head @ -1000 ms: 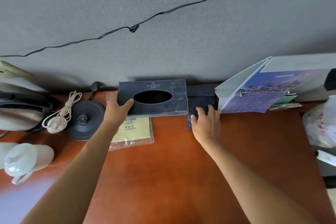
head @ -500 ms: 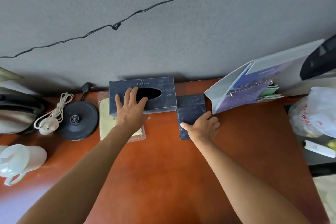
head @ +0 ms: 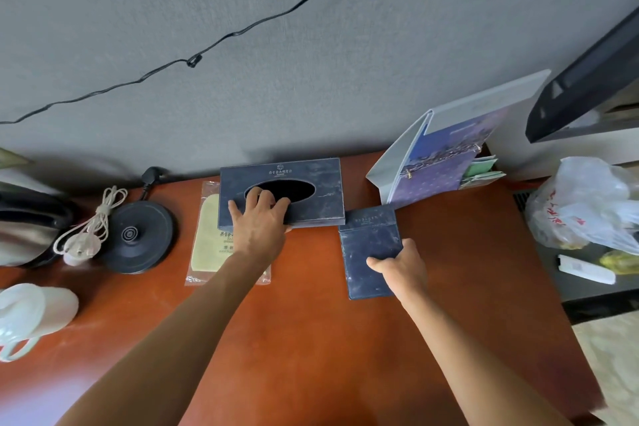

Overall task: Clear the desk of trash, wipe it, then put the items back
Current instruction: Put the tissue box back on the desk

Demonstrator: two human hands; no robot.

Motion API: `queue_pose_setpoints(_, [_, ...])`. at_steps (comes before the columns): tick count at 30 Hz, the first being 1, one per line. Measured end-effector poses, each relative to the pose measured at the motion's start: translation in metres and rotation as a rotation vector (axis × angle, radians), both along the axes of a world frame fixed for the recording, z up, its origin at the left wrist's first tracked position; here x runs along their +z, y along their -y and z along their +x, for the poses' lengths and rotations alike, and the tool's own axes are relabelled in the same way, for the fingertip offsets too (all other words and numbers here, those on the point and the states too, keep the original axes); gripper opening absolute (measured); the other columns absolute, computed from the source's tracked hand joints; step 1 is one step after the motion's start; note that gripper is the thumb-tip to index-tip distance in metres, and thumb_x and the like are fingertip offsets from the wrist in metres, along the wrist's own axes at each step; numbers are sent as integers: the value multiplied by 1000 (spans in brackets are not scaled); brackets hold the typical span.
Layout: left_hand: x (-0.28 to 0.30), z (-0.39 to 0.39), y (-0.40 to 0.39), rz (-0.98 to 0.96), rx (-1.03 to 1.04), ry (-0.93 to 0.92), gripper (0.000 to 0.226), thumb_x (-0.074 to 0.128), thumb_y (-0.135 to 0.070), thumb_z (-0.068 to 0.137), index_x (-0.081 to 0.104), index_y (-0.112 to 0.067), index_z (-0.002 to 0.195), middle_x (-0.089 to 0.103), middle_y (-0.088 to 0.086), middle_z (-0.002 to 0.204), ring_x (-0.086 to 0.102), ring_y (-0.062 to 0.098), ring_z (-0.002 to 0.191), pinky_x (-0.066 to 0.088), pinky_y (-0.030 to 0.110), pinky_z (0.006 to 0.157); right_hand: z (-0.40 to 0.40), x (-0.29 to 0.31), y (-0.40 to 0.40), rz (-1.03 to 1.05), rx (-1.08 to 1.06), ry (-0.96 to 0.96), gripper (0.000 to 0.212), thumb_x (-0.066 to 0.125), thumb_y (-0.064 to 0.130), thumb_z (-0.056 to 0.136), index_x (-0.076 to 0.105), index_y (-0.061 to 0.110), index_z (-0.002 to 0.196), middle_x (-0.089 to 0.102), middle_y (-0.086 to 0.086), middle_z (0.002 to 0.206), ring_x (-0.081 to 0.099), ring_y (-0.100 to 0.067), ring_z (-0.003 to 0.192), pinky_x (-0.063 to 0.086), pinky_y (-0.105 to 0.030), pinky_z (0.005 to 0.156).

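Note:
A dark blue tissue box (head: 321,180) stands at the back of the red-brown desk (head: 311,339), against the grey wall. My left hand (head: 259,221) lies on its top, fingers reaching into the oval slot and thumb at the front edge. Right of the box lies a flat dark blue folder (head: 370,242). My right hand (head: 401,268) grips the folder's near right part, thumb on top. Under the box's left end lies a clear packet (head: 211,239) with a yellow-green insert.
A black kettle base (head: 138,235) with a bundled white cord (head: 90,235) sits at the left, a white kettle (head: 27,315) lies nearer. An open binder (head: 439,159) leans at the back right. A plastic bag (head: 584,207) and a white remote (head: 584,268) lie off the desk's right edge.
My left hand went from the box's left end onto its top, fingers in the slot. My right hand drew the dark folder toward me and took hold of it. The view shifted right.

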State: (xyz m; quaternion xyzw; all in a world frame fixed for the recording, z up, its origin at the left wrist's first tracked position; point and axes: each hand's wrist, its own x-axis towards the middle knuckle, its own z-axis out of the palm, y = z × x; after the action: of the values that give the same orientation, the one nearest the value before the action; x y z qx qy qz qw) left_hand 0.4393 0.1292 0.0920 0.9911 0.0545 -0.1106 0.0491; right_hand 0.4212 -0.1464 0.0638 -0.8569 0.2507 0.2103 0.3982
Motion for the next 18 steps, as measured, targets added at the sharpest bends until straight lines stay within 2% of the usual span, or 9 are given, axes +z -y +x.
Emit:
queue_pose_setpoints(9, [-1,10,48,5,-35,-46,45,65,-18,95,53,-27,137,47,2,123,39,28,126,25,75,112,-29,-2,46,-12,-59,-7,50,91,28,70,51,21,100,68,8,95,67,-14,81,54,-32,68])
queue_pose_setpoints(15, [-15,19,63,68,-50,-52,43,66,-17,94,53,-28,133,45,2,119,39,28,122,21,78,112,-35,-8,61,-43,-46,-21,52,90,28,73,50,16,104,66,2,101,65,-12,81,50,-25,63])
queue_pose_setpoints(18, [-17,26,69,80,-26,-34,43,67,-18,94,53,-28,133,45,2,120,40,28,122,23,77,112,-36,-11,61,-130,20,-11,56,88,35,74,52,15,112,61,-4,113,67,-22,91,60,-36,77])
